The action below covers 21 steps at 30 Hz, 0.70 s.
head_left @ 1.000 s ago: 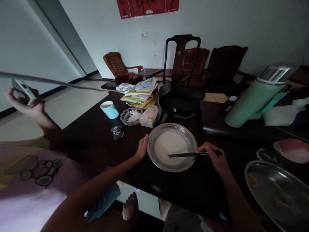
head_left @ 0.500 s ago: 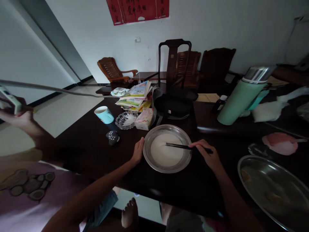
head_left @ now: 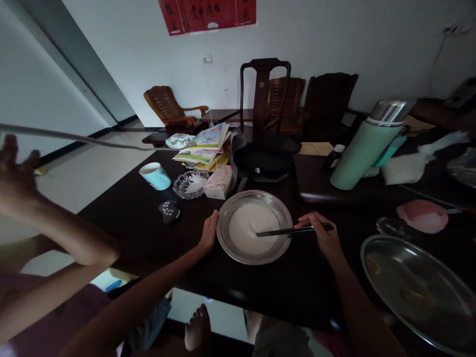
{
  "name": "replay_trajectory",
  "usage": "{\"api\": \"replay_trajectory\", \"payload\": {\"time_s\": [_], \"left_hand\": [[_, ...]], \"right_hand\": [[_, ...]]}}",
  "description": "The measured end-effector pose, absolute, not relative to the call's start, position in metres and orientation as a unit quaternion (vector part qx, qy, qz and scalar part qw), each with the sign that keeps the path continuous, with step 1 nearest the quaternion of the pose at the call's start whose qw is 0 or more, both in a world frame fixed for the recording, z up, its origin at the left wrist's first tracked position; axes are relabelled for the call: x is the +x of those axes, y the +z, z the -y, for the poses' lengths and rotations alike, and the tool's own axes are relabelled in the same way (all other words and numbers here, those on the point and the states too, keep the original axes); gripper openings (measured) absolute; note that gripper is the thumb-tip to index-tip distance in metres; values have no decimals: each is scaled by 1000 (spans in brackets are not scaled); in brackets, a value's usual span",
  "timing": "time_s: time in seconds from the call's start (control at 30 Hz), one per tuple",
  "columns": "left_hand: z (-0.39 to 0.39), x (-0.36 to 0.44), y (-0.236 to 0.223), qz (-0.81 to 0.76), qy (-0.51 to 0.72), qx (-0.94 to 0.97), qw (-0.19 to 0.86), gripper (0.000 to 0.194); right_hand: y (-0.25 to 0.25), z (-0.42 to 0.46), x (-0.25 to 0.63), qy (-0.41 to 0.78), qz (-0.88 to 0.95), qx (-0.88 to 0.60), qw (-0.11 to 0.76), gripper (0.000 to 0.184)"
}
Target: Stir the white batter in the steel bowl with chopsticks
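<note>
Just outside the right rim of the steel bowl point(head_left: 223, 233), my feed shows the right hand point(head_left: 323, 233) with its fingers closed on black chopsticks point(head_left: 290, 230), held near their thick ends. Their long axis is what I watch most: from the fingers it runs leftward over the rim, almost level across my view, the tips slightly lower. Those tips meet the pale liquid point(head_left: 247, 218) near the middle of the bowl; I can't tell how deep they go or whether they touch the bottom. Nor can I say whether the sticks rest on the rim or pass just above it.

So the bowl lies directly left of my gripping hand, and the right hand is the nearer one to the sticks. Across from it, the left hand point(head_left: 209, 232) touches the opposite rim. I see its fingers against the edge, but whether they pinch it or only lie there is hidden from me.

Further out, the dark table point(head_left: 230, 282) carries a flowered box point(head_left: 218, 183) close behind the bowl, with a light-blue mug point(head_left: 158, 178) beyond it to the left. A larger steel basin point(head_left: 405, 255) sits to the right, past the right forearm.
</note>
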<state>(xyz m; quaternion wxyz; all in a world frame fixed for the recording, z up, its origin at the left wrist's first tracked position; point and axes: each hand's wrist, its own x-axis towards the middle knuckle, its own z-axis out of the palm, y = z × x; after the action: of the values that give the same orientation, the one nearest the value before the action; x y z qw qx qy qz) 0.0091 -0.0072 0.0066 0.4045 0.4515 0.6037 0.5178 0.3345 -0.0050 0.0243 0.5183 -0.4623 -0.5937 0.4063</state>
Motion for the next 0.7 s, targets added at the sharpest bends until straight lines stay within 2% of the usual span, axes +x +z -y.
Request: {"api": "replay_trajectory", "payload": {"time_s": [0.13,0.23,0.3,0.4,0.47,0.57,0.63,0.7], "left_hand": [[7,9,6,-608,518,453,395,67],[7,9,7,-606,516,452,403,67],[7,9,6,-604,515,452,408,67],[7,9,6,-601,520,448,408,66],[7,10,6,-603,521,445,408,66],[7,11,9,-604,523,444,405,66],[8,13,12,-599,526,447,407,66],[9,14,13,-592,530,448,409,65]], "right_hand": [[25,6,332,396,669,-415,472,31],[26,5,332,360,638,-449,511,33],[26,5,332,379,600,-464,530,35],[28,5,330,412,628,-431,501,34],[28,6,330,391,663,-417,483,33],[27,6,332,367,628,-453,515,34],[26,6,333,390,581,-472,536,35],[26,7,333,418,586,-458,521,35]]}}
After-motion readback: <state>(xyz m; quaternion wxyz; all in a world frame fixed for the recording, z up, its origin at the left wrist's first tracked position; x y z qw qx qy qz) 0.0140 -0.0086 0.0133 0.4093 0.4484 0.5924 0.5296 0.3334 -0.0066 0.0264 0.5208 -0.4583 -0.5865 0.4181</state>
